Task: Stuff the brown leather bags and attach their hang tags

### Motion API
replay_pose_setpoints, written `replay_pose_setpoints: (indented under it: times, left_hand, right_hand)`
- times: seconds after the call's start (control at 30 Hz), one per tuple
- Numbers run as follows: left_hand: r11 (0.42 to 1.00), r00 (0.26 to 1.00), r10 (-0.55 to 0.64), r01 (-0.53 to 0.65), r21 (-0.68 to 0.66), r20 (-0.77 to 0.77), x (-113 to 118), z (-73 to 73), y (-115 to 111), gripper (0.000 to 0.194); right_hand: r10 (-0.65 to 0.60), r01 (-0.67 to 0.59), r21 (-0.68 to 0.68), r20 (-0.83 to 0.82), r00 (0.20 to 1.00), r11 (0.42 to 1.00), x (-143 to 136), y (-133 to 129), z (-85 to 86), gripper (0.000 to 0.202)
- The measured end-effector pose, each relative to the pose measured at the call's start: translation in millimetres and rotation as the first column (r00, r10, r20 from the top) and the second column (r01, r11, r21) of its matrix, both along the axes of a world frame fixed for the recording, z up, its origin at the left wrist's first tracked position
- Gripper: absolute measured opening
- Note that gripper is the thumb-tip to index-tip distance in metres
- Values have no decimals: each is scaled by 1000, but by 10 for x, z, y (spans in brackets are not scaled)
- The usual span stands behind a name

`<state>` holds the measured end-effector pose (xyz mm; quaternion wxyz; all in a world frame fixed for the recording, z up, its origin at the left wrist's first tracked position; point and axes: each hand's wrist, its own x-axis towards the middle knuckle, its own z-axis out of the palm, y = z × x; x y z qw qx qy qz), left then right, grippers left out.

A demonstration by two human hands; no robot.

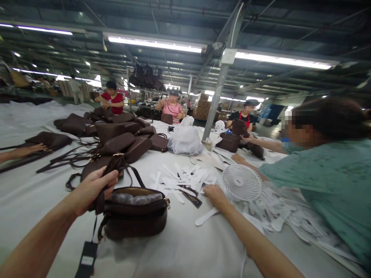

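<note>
My left hand [100,188] is closed around the gathered dark brown strap [116,164] of a handbag. Below and right of it, the brown handbag [136,220] sits upright on the white-covered table, its top unzipped and clear plastic stuffing [136,199] showing inside. A black hang tag [87,256] dangles from its left side. My right hand [216,197] reaches to the edge of a pile of white notched strips [185,179], its fingers curled and partly hidden. Beside those fingers lies a black card with pale lettering [191,199].
Many brown handbags [116,141] are heaped ahead on the left. A white fan [242,182] stands right of my hand, near a co-worker in green [327,177] and more white strips [286,212]. A metal post [216,100] rises behind a plastic-wrapped bundle [185,141]. Another person's hand [31,148] touches a bag at left.
</note>
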<state>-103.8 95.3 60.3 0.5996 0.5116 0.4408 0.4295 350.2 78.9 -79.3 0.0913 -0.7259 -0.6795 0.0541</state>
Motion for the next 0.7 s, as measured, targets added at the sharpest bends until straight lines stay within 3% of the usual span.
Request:
replay_pose_setpoints:
  times: [0.17, 0.3, 0.37, 0.5, 0.6, 0.7]
  left_hand:
    - [1000, 999, 9, -10, 23, 30, -2, -19, 2, 47]
    - [999, 1000, 4, -5, 34, 20, -21, -18, 33, 49]
    - [998, 1000, -3, 2, 59, 21, -29, -1, 34, 48]
    - [994, 1000, -18, 17, 108, 9, -34, 40, -3, 44]
    - [990, 1000, -10, 11, 138, -8, -30, 50, -27, 37]
    - [981, 1000, 13, -8, 193, -28, -16, 72, -38, 29]
  right_hand:
    - [-20, 46, 102, -248, 969, 994, -33, 27, 249, 20]
    - [12, 67, 141, -496, 868, 988, -317, -51, 546, 33]
    - [67, 10, 109, -679, 731, 994, -544, -116, 728, 33]
    - [52, -195, -3, -961, 271, 981, -1086, -253, 1150, 35]
    - [3, -233, -38, -984, 176, 972, -1542, -301, 1386, 40]
    - [30, -288, -34, -976, 216, 957, -2033, -285, 1446, 35]
